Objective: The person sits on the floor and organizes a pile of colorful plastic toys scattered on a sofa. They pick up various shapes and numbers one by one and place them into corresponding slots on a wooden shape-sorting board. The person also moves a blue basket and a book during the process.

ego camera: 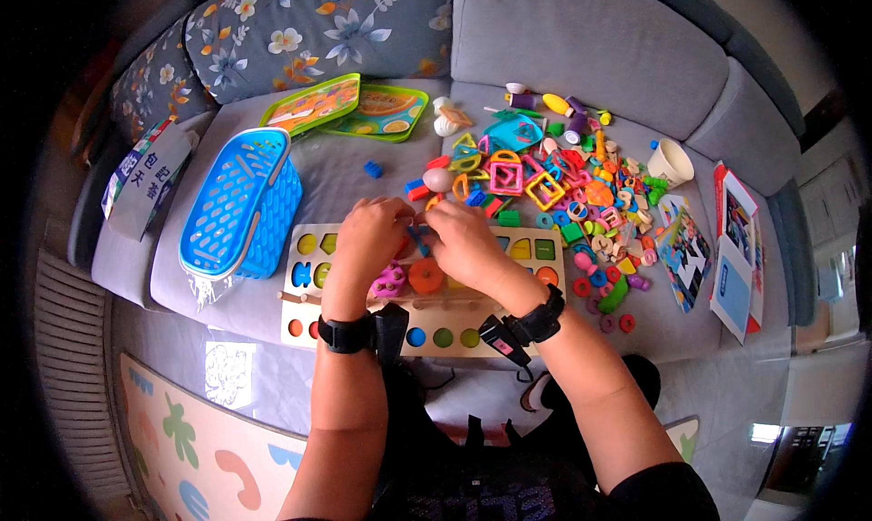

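A wooden shape-and-peg board (344, 316) lies before me at the sofa's front edge, with coloured shapes in its upper rows and coloured circles along its near side. My left hand (371, 231) is over the upper left middle of this board, fingers bent inward. Opposite it, my right hand (466, 238) curls over the upper right middle, so the fingertips of both hands almost meet. Whatever the fingers may hold is too hidden to make out. Below them, a pink piece (388, 280) and an orange piece (426, 276) sit on the board. Just beyond the fingertips rests a pink toy egg (437, 179).
Left of the board stands a blue plastic basket (278, 207). Green-rimmed trays (409, 112) lie behind. A heap of toys, including a yellow square frame (546, 192), spreads to the right, near a paper cup (671, 163) and picture books (688, 262). A sofa back (586, 37) rises beyond.
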Demonstrator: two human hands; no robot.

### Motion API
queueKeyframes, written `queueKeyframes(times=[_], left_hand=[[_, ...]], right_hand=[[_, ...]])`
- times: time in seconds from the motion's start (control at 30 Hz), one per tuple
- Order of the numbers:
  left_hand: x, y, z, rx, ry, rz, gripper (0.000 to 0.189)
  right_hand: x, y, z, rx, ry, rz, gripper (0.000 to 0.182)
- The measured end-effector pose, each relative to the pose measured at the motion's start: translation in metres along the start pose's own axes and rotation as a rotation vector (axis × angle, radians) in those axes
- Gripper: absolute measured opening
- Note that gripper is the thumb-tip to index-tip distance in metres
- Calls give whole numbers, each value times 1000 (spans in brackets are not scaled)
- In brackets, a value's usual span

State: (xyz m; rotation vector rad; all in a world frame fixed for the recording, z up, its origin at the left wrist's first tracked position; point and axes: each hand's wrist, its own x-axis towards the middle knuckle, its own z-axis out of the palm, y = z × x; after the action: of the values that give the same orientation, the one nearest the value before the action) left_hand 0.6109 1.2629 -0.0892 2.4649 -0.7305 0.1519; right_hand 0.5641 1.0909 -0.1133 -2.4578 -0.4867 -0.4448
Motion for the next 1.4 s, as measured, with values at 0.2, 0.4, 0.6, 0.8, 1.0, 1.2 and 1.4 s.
queueKeyframes(times=[0.2,0.4,0.6,0.8,1.0,1.2,1.4], left_hand=[[3,9,-2,-22,65,52,15],[3,31,-6,-111,62,54,15],[3,38,2,-99,98,117,15],[2,52,7,-134,94,214,11],[0,59,10,-140,94,205,10],[1,52,9,-152,102,196,10],[3,53,3,-111,51,151,11]], right_hand=[[-4,-4,-13,91,84,-9,19],[-18,0,-31,111,141,-16,18],[-40,2,-49,131,194,23,16],[-58,14,-60,188,211,98,14],[-68,18,-60,157,187,136,15],[-74,15,-58,193,174,151,14],[-88,19,-66,204,200,160,12]])
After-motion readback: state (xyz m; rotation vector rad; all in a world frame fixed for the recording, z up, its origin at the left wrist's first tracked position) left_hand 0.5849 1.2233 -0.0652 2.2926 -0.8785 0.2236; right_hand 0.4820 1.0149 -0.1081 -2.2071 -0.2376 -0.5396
